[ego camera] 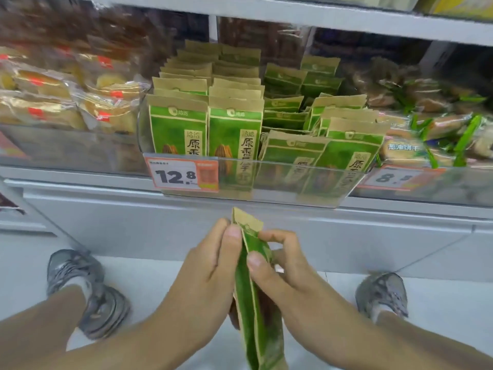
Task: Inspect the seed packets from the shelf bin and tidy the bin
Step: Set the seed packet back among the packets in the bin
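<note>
A green and tan seed packet (250, 297) is held edge-on below the shelf, between both hands. My left hand (205, 273) grips its left side, thumb near the top. My right hand (282, 268) pinches the right side, thumb pressed on the green face. Above, the clear shelf bin (293, 182) holds several matching seed packets (234, 126). The left two rows stand upright and neat. The packets on the right (344, 140) lean and lie jumbled.
An orange price tag reading 12.8 (182, 176) hangs on the bin front. Bagged pastries (69, 100) fill the bin to the left, wrapped biscuits (432, 129) the bin to the right. My two grey shoes (88, 289) stand on the pale floor below.
</note>
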Tool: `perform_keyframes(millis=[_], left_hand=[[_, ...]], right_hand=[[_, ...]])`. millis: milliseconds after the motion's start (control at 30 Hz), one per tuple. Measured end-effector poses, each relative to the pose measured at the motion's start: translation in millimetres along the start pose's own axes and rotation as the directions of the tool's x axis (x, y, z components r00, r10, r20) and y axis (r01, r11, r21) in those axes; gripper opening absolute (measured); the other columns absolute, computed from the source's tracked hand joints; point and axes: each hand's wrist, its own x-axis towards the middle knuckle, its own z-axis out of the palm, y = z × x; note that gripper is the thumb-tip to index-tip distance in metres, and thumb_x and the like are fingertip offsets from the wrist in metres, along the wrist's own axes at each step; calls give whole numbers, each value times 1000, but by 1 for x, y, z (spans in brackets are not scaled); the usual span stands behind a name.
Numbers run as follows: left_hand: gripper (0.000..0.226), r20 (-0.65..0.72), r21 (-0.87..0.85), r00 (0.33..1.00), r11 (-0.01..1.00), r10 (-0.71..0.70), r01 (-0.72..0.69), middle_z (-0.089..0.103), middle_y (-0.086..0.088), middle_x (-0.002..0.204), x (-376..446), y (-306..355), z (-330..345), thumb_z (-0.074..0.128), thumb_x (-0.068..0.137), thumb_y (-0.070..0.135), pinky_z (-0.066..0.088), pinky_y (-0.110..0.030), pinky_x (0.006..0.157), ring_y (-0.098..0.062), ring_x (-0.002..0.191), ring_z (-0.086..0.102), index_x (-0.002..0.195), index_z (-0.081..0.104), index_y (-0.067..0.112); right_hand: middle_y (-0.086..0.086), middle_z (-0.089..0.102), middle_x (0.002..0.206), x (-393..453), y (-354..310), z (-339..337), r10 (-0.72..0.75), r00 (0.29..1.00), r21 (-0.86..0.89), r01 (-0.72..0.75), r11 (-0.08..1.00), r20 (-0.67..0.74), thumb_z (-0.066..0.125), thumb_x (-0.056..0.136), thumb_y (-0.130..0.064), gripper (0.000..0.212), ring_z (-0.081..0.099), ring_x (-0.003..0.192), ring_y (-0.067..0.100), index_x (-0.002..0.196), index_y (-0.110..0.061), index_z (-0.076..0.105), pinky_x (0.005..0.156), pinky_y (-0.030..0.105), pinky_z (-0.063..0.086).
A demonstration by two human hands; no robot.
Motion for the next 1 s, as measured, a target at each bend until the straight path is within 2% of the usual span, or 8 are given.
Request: perform_keyframes(millis=[100, 200, 300, 500, 600, 733, 867, 1000], left_hand=[[39, 159, -26, 985, 997, -62, 67, 67, -12, 68, 5, -8, -3, 33, 98, 47, 53, -34, 45, -32, 53, 64, 105, 58, 17], [29, 274, -34, 956, 992, -104, 118, 66, -21, 83, 15, -20, -11, 39, 105, 36, 55, -38, 48, -35, 56, 66, 110, 58, 15], [25, 341, -74, 927, 979, -155, 191, 65, -23, 88, 21, -27, -16, 40, 107, 27, 57, -40, 52, -32, 58, 66, 105, 62, 15], [26, 350, -79, 909, 959, -228, 271, 66, -21, 92, 29, -35, -18, 54, 102, 30, 61, -47, 56, -32, 65, 69, 102, 58, 5], [28, 469, 19, 830, 943, -301, 332, 67, -7, 90, 25, -33, -16, 71, 92, 34, 62, -45, 61, -30, 75, 72, 94, 57, 8], [26, 607, 218, 687, 915, -399, 339, 71, 0, 87, 17, -34, -9, 62, 98, 33, 64, -44, 71, -26, 76, 75, 94, 63, 8], [20, 604, 263, 702, 926, -378, 272, 71, 2, 92, 15, -40, -9, 52, 103, 31, 63, -42, 75, -24, 74, 75, 102, 61, 13], [17, 520, 311, 764, 918, -382, 248, 70, 4, 91, 20, -50, -16, 48, 103, 32, 62, -45, 73, -24, 70, 75, 105, 60, 20]], right_hand=[[-7, 76, 82, 12, 1, 3, 127, 992, 66, -129, 989, 25, 44, 86, -69, 50, 73, 78, 12, 118, -32, 36, 82, 34, 59], [8, 75, 95, 30, 13, -1, 180, 982, 14, -179, 984, -64, 49, 85, -74, 43, 73, 95, 22, 105, -37, 46, 95, 53, 56], [18, 70, 104, 40, 26, 0, 208, 975, 13, -208, 978, -83, 40, 79, -71, 42, 69, 100, 34, 99, -35, 51, 92, 62, 54], [13, 72, 99, 45, 40, -7, 249, 963, 19, -249, 968, -101, 41, 88, -66, 47, 71, 96, 31, 107, -25, 53, 91, 59, 57], [9, 71, 102, 49, 40, -11, 302, 935, 81, -292, 953, -186, 45, 85, -67, 53, 71, 90, 28, 107, -21, 57, 89, 51, 56], [19, 64, 120, 48, 44, -6, 399, 870, 284, -320, 904, -289, 52, 92, -58, 46, 67, 106, 40, 112, -18, 60, 94, 60, 53], [9, 67, 105, 44, 50, -12, 386, 912, 263, -342, 902, -140, 62, 84, -66, 64, 69, 93, 29, 121, -15, 53, 87, 48, 58], [-6, 70, 115, 43, 44, -39, 345, 933, 9, -347, 938, 103, 86, 68, -39, 72, 72, 104, 13, 130, -39, 49, 92, 45, 58]])
